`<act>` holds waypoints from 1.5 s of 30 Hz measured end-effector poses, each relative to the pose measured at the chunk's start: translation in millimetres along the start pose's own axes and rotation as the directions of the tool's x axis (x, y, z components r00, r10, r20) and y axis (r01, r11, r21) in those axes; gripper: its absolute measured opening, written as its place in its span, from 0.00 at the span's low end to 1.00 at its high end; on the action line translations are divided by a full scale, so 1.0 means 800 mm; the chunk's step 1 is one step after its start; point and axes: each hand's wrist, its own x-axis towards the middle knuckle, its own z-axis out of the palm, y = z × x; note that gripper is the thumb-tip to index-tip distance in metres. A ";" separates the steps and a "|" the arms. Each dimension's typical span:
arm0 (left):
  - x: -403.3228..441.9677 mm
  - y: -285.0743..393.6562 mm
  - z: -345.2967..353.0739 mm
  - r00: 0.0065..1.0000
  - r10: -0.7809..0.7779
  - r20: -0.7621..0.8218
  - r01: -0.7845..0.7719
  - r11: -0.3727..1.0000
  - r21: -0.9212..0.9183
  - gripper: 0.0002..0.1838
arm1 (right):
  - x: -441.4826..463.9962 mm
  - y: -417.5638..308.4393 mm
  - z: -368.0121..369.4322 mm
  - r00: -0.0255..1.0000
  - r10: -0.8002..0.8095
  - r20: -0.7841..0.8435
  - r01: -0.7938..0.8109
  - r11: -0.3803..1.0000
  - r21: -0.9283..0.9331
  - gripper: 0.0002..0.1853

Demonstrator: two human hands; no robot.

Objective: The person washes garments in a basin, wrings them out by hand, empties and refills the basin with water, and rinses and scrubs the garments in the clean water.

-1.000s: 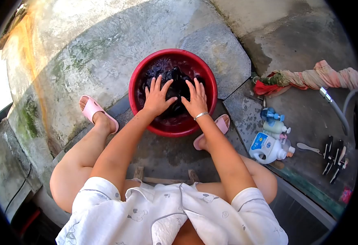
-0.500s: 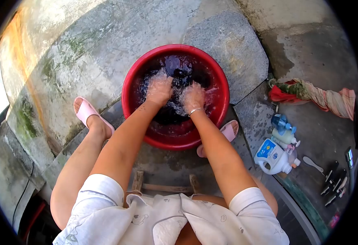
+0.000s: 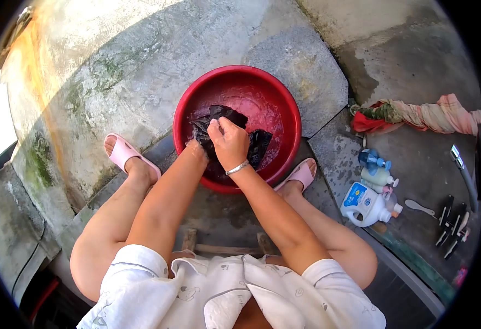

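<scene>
A red basin (image 3: 292, 109) of water stands on the ground between my feet. In it is a wet black cloth (image 3: 259, 145), part of it bunched up above the water. My right hand (image 3: 231, 143), with a silver bangle at the wrist, is closed on the cloth near the basin's middle, knuckles up. To its left, my left hand (image 3: 198, 149) reaches into the basin against the same cloth. Its fingers are hidden by the cloth and water, so their grip does not show.
At right stand a white detergent jug (image 3: 360, 204), a blue bottle (image 3: 373, 159) and a pump bottle (image 3: 378, 176). Beyond them lie a white brush (image 3: 419, 207), several black-handled tools (image 3: 453, 226) and a twisted cloth (image 3: 416, 116). A wooden stool (image 3: 226, 249) is below me.
Both hands were apart and splashing in the water. Now they are close together at the basin's near left, and the black cloth is gathered up, my right hand raised on it.
</scene>
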 end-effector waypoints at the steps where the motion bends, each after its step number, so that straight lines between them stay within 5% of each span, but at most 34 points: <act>1: -0.010 -0.006 0.010 0.998 -0.064 -0.019 0.053 0.937 -0.345 0.17 | 0.014 0.003 -0.004 0.998 -0.054 -0.022 0.052 0.997 -0.062 0.17; 2: -0.018 -0.012 0.024 0.991 -0.132 -0.012 0.093 0.755 -0.650 0.17 | 0.029 0.018 -0.004 1.000 -0.001 0.013 0.003 0.993 -0.117 0.15; 3: -0.029 0.012 0.061 0.947 -0.263 -0.183 0.140 0.854 -0.502 0.16 | 0.041 0.037 -0.006 1.000 0.002 0.017 0.001 0.983 -0.184 0.15; 6: -0.033 0.035 0.082 0.865 -0.366 -0.344 0.281 0.920 -0.273 0.20 | 0.063 0.066 -0.031 0.981 0.141 0.134 -0.084 0.930 -0.358 0.18; 10: 0.010 0.012 -0.012 0.849 -0.187 -0.494 0.220 0.975 0.010 0.27 | 0.068 0.105 -0.075 0.947 0.319 0.047 -0.263 0.847 -0.462 0.16; 11: -0.009 0.057 0.037 0.825 -0.066 -0.561 0.213 0.956 0.202 0.32 | 0.065 0.113 -0.083 0.944 0.329 0.024 -0.283 0.846 -0.452 0.13; 13: -0.004 0.082 0.033 0.871 0.025 -0.491 0.204 0.890 0.407 0.31 | 0.056 0.129 -0.094 0.949 0.313 0.036 -0.274 0.875 -0.400 0.09; 15: -0.005 0.091 0.030 0.910 0.052 -0.412 0.141 0.894 0.425 0.28 | 0.044 0.136 -0.097 0.953 0.299 0.046 -0.265 0.899 -0.349 0.06; 17: -0.012 0.083 0.038 0.841 0.529 -0.111 -0.113 0.372 0.921 0.27 | 0.027 0.138 -0.096 0.998 0.029 -0.049 -0.049 0.877 -0.477 0.09; 19: -0.030 0.074 0.054 0.852 0.516 -0.086 0.078 0.037 0.996 0.34 | 0.012 0.129 -0.087 0.989 -0.111 0.093 0.143 0.845 -0.514 0.22; 21: -0.043 0.047 0.057 0.900 0.408 -0.156 0.184 -0.030 0.983 0.40 | -0.007 0.122 -0.065 0.937 -0.108 0.331 0.272 0.822 -0.501 0.31; 23: -0.047 0.014 0.047 0.933 0.287 -0.218 0.262 -0.123 0.957 0.53 | -0.021 0.134 -0.037 0.881 0.049 0.470 0.216 0.842 -0.493 0.40; 29: -0.019 -0.025 0.001 0.970 0.176 -0.165 0.200 -0.202 0.959 0.54 | -0.009 0.182 -0.018 0.795 0.202 0.572 0.207 0.796 -0.568 0.43; 31: -0.004 -0.023 -0.006 0.991 0.034 -0.126 0.130 -0.373 0.919 0.50 | -0.004 0.210 -0.009 0.736 0.275 0.619 0.177 0.804 -0.568 0.42; 33: 0.009 -0.030 -0.017 0.986 0.008 -0.167 0.161 -0.326 0.932 0.45 | -0.001 0.228 0.000 0.766 0.210 0.607 0.210 0.812 -0.545 0.37; 35: 0.012 -0.030 -0.026 0.997 0.027 -0.074 0.078 -0.236 0.969 0.44 | 0.003 0.239 0.013 0.671 0.309 0.674 0.149 0.834 -0.531 0.32; 37: 0.010 -0.019 -0.040 0.989 0.150 -0.021 0.043 -0.143 0.989 0.41 | 0.015 0.202 -0.007 0.708 0.350 0.613 0.074 0.827 -0.558 0.28; 39: 0.005 0.009 -0.055 0.999 0.053 -0.006 -0.029 0.637 0.770 0.42 | 0.023 0.190 -0.025 0.761 0.233 0.605 0.044 0.912 -0.408 0.28; 40: -0.002 -0.002 -0.057 0.965 0.189 -0.184 -0.005 0.711 0.703 0.41 | 0.018 0.178 -0.034 0.812 0.196 0.549 -0.009 0.946 -0.323 0.27; 41: -0.011 0.006 -0.041 0.962 0.203 -0.182 -0.017 0.711 0.703 0.41 | 0.008 0.166 -0.039 0.816 0.183 0.548 0.005 0.946 -0.324 0.27; 43: -0.030 0.022 0.002 0.665 0.339 -0.665 0.319 0.676 0.664 0.34 | -0.015 0.142 -0.049 0.941 -0.050 0.334 0.212 0.857 -0.471 0.27; 45: -0.035 -0.001 0.003 0.595 0.262 -0.760 0.293 0.810 0.509 0.28 | -0.050 0.123 -0.041 0.912 0.010 0.410 0.167 0.904 -0.394 0.27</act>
